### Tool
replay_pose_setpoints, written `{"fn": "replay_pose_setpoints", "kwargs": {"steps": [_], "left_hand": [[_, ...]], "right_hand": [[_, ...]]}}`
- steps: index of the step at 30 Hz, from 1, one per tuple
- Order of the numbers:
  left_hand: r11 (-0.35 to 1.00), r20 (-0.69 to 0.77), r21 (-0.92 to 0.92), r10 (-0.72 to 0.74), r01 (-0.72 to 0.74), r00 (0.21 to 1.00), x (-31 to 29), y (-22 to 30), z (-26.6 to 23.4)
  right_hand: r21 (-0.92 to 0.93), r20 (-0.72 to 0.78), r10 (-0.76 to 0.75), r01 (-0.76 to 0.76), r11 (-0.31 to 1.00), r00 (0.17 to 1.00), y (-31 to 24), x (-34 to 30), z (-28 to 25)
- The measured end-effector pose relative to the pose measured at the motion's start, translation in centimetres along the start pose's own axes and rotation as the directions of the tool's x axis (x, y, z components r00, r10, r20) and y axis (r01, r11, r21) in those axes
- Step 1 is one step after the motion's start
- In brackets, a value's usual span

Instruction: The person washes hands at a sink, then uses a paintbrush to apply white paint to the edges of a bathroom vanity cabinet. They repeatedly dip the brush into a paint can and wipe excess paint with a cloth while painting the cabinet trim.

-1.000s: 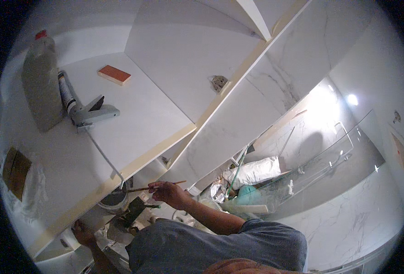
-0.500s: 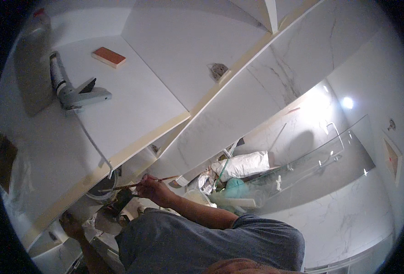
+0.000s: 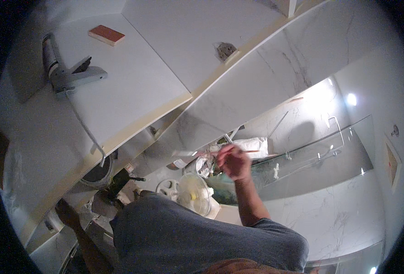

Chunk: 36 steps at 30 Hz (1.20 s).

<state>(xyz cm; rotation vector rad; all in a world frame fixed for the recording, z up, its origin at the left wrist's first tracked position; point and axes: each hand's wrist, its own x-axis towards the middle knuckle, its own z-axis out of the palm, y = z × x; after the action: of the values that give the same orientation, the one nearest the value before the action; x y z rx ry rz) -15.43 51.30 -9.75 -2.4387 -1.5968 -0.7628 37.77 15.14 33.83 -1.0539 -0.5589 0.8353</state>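
Note:
My right hand (image 3: pixel 234 162) is raised, blurred, with its fingers closed around a thin brown stick (image 3: pixel 252 151). The stick's other end is smeared by motion, so its kind does not show. My left hand (image 3: pixel 67 214) is low beside the tan-edged white panel (image 3: pixel 42 201); its fingers are too dark to make out. Between the hands, under the panel edge, stands a round bucket (image 3: pixel 109 177) with dark grey contents. On the white surface lie a grey caulking gun (image 3: pixel 76 78), its rod reaching the panel edge, and a red-brown block (image 3: pixel 106 35).
A white fan (image 3: pixel 194 195) stands just right of my body. Beyond my right hand are a white sack (image 3: pixel 258 145) and a curved glass panel (image 3: pixel 302 166). A marbled white panel (image 3: pixel 266 68) runs diagonally across the view, beside a rough grey patch (image 3: pixel 226 51).
My right hand has swung up and right, away from the bucket, carrying the stick. My left hand has shifted slightly up. The whole view has tilted a little, showing more of the fan.

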Motion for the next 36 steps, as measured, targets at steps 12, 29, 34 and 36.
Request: {"fn": "replay_pose_setpoints", "kwargs": {"steps": [12, 29, 34, 36], "left_hand": [[0.995, -0.009, -0.089, -0.038, 0.037, 0.999, 0.0, -1.2, 0.2], [0.999, 0.068, -0.046, 0.012, -0.009, 0.998, 0.1, -1.0, -0.6], [0.99, 0.019, 0.052, 0.132, -0.133, 0.991, -0.3, -1.9, 0.4], [0.987, 0.042, 0.099, 0.119, -0.123, 0.992, -0.2, -1.3, 0.0]], "right_hand": [[-0.819, 0.213, -0.807, 0.551, 0.16, 0.551, -11.5, 6.5, 6.1], [-0.861, 0.374, -0.762, 0.504, -0.073, 0.529, -11.4, 8.4, 5.5], [-0.866, 0.367, -0.759, 0.495, -0.068, 0.538, -11.3, 8.4, 5.3], [-0.871, 0.379, -0.751, 0.483, -0.093, 0.54, -11.3, 8.3, 5.0]]}}
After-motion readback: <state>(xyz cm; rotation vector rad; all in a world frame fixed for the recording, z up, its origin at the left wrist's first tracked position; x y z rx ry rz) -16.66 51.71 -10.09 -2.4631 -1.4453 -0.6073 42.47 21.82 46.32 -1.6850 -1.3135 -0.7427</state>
